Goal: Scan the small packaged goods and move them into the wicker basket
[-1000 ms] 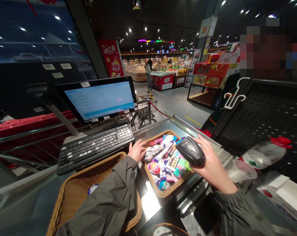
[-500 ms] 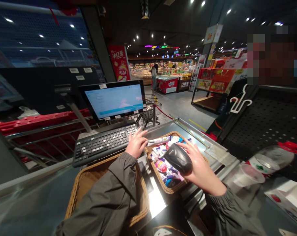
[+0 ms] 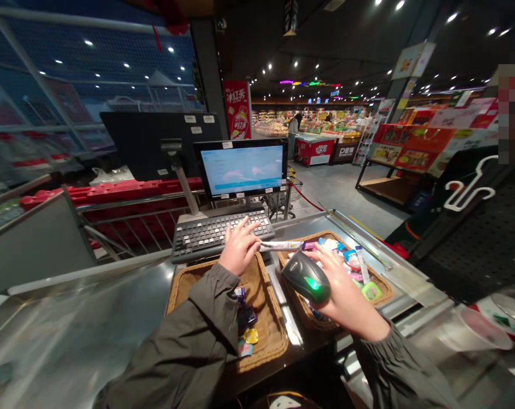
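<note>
My left hand [image 3: 241,249] is over the right end of a black keyboard [image 3: 217,232]. A long, thin wrapped snack stick [image 3: 283,246] sticks out to the right from its thumb side, pinched there, while the other fingers stretch forward. My right hand [image 3: 340,278] is wrapped round a black barcode scanner [image 3: 304,276] with a green light glowing on top. Under the scanner stands a wicker basket [image 3: 387,295] full of small wrapped sweets. Below my left forearm another wicker basket [image 3: 278,335] has a few wrapped sweets in it, partly hidden by my sleeve.
A lit monitor [image 3: 242,168] stands behind the keyboard, with a second screen [image 3: 150,145] seen from its back at left. Metal counter [image 3: 99,318] spreads to the left. At right are a clear plastic cup [image 3: 474,329] and a white hanger [image 3: 470,187]. A person [image 3: 294,136] stands far off.
The scanner's green light has come on. My view has swung left, so the baskets and monitor sit further right. Both hands keep their holds.
</note>
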`<act>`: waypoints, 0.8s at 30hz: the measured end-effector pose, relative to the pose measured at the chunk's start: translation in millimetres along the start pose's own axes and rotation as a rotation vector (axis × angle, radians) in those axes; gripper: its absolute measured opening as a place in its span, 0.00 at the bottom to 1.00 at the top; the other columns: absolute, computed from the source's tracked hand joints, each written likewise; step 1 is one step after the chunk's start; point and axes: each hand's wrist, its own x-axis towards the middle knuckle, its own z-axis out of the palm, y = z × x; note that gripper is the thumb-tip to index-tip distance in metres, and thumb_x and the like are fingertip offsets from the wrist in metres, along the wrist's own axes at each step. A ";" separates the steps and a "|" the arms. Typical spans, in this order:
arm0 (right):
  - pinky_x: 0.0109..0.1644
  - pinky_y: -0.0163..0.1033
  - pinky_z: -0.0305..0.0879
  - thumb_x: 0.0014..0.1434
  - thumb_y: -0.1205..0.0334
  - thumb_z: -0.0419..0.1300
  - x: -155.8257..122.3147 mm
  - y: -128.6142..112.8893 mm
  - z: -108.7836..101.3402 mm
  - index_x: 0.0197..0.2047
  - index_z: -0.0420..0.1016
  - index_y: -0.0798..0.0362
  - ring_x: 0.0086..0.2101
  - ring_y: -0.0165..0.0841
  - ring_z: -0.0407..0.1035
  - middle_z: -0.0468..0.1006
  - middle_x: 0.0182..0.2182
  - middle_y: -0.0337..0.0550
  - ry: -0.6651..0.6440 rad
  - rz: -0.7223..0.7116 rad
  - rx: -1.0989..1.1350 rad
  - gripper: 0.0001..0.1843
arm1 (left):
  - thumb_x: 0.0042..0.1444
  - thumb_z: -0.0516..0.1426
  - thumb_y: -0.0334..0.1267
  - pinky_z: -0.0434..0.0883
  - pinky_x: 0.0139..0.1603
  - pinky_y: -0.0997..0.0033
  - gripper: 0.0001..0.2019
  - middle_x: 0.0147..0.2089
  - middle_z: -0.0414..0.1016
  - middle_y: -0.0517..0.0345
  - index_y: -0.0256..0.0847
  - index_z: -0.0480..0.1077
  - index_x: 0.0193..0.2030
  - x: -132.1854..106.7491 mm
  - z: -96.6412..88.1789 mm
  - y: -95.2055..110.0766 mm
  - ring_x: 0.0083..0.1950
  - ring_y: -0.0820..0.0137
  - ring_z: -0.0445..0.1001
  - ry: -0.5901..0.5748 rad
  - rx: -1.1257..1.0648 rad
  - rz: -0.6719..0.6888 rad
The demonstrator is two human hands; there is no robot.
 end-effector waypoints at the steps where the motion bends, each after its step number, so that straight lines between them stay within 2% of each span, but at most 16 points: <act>1: 0.69 0.67 0.45 0.49 0.65 0.59 1.9 -3.4 2.1 0.58 0.68 0.53 0.67 0.53 0.48 0.67 0.60 0.54 0.004 -0.009 0.013 0.30 | 0.63 0.50 0.36 0.41 0.68 0.29 0.11 0.66 0.68 0.55 0.43 0.73 0.35 -3.9 -2.6 -3.4 0.73 0.53 0.50 0.004 0.004 -0.008; 10: 0.69 0.68 0.44 0.52 0.62 0.60 17.3 -29.7 19.6 0.58 0.66 0.53 0.67 0.53 0.46 0.65 0.61 0.55 0.026 -0.065 0.036 0.29 | 0.63 0.50 0.36 0.42 0.68 0.30 0.12 0.66 0.67 0.56 0.43 0.73 0.33 -41.6 -23.4 -38.3 0.73 0.54 0.50 -0.004 0.045 -0.105; 15: 0.69 0.66 0.45 0.51 0.63 0.60 22.9 -37.5 29.1 0.57 0.67 0.53 0.67 0.53 0.46 0.65 0.61 0.55 0.045 -0.091 0.036 0.28 | 0.61 0.51 0.36 0.46 0.66 0.29 0.11 0.66 0.67 0.55 0.44 0.74 0.34 -71.7 -27.6 -71.2 0.73 0.53 0.51 -0.068 0.044 -0.229; 20: 0.68 0.68 0.46 0.50 0.62 0.60 28.6 -47.9 39.9 0.56 0.69 0.53 0.67 0.56 0.46 0.65 0.61 0.55 -0.006 -0.076 0.045 0.28 | 0.60 0.52 0.37 0.52 0.66 0.31 0.11 0.65 0.68 0.54 0.44 0.76 0.33 -107.7 -7.6 -109.0 0.72 0.51 0.52 -0.118 0.093 -0.371; 24: 0.67 0.69 0.46 0.49 0.64 0.61 34.1 -57.1 48.6 0.56 0.69 0.53 0.67 0.56 0.46 0.65 0.61 0.55 -0.027 -0.086 0.059 0.28 | 0.59 0.53 0.36 0.55 0.66 0.35 0.11 0.64 0.69 0.55 0.45 0.78 0.34 -124.3 19.9 -122.4 0.72 0.50 0.54 -0.185 0.175 -0.447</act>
